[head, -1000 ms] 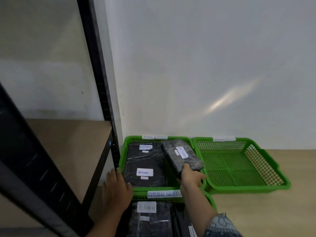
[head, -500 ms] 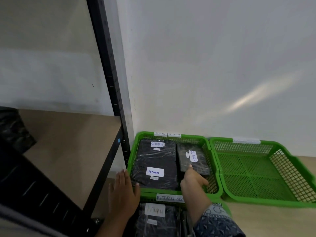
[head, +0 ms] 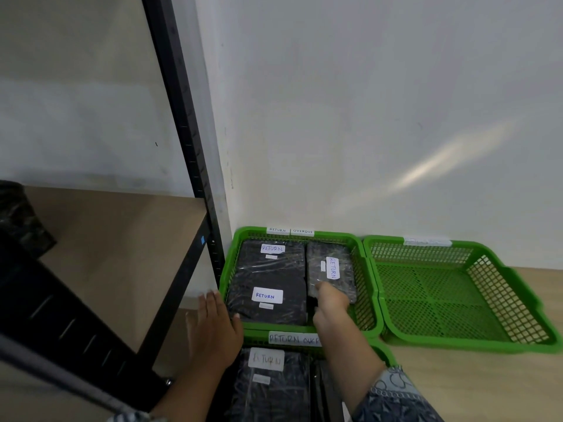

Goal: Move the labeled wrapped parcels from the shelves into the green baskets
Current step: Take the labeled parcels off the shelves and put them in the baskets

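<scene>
Placing step: right hand [head: 330, 300] rested fingers on RETURN-labelled parcel [head: 330, 269], lying flat in right side of far-left green basket [head: 362, 287], lower centre of frame — grip unclear. Left hand [head: 213, 327] flat, empty, at basket's near-left corner. Next, likely: let go, fetch wrapped parcel [head: 21, 220] on shelf [head: 122, 245], left edge.

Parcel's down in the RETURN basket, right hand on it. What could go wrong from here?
1. The narrow parcel fills the last gap beside the two parcels in the basket; the next one may have to stack on top and could slide.
2. The right hand rests on the parcel; withdrawing could drag it askew.
3. The left hand leans on the rim; pressing could tip the basket.
</scene>
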Tool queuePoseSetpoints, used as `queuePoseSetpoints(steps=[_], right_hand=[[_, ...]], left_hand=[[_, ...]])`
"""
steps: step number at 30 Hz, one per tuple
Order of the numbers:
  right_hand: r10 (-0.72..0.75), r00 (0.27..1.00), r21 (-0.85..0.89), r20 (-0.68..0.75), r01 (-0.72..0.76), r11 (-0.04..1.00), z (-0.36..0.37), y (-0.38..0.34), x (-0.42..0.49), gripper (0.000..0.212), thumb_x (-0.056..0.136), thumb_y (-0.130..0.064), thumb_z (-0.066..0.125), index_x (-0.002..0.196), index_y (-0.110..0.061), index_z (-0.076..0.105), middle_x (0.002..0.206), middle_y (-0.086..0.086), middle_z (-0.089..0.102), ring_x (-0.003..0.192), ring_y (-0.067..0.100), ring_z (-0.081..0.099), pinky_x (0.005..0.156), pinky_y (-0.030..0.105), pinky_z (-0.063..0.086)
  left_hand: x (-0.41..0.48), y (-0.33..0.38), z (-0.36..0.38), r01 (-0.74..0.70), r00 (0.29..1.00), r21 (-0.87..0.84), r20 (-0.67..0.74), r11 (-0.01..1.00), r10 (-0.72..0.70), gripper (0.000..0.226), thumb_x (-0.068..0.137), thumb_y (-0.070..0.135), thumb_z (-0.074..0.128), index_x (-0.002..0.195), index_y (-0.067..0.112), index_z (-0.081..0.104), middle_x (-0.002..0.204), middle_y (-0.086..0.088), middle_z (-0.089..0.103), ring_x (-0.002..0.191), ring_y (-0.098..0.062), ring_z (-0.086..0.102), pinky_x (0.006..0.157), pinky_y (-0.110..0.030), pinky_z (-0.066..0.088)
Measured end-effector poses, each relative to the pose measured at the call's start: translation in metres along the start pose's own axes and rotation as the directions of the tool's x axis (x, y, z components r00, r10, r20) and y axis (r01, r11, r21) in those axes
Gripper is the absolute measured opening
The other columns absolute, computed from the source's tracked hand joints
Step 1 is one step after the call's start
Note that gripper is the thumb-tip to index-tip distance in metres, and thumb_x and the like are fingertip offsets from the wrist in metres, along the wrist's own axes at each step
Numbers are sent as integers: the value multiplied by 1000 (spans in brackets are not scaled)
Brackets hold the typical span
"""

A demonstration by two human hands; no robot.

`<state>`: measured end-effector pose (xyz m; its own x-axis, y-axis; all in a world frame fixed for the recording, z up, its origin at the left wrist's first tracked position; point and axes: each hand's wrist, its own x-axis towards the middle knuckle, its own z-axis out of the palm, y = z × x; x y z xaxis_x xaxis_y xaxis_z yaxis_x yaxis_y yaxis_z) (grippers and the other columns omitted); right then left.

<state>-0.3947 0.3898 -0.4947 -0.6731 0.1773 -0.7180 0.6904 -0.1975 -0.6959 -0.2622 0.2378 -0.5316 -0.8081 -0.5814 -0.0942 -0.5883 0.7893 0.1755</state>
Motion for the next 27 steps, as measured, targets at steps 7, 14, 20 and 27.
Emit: queuePoseSetpoints(steps=[7,14,20,27], right_hand=[[-393,872,-382,291,483,788,-15,27,-47,59,93,-17,53,145,-10,28,148,12,33,120,27,48,86,29,38],[-583,613,-665,534,730,159,-55,70,-98,50,95,-31,47,141,-12,37,147,4,34,135,20,36,105,31,37],[-578,577,-755,577,648,-107,-83,126,-146,57,96,-34,37,147,-11,28,155,7,26,145,23,18,119,37,18],[-521,592,-747,615,649,-143,-88,213,-211,56,97,-34,35,148,-13,24,157,4,20,148,21,8,119,38,10]], left_hand=[[-22,12,-7,-280,959,14,-47,960,281,78,82,46,9,147,4,5,156,-16,6,143,-31,3,114,-46,10],[-70,10,-20,-499,867,35,15,866,499,70,97,38,29,146,7,-10,152,-7,-18,140,-22,-20,115,-40,-5],[-128,-31,-30,-614,789,40,31,788,613,70,88,43,7,147,9,-9,156,-7,-11,142,-20,-15,114,-36,-9],[-201,-106,-29,-697,717,10,18,717,697,65,96,32,27,149,12,-4,155,3,-12,142,-17,-14,116,-34,-8]])
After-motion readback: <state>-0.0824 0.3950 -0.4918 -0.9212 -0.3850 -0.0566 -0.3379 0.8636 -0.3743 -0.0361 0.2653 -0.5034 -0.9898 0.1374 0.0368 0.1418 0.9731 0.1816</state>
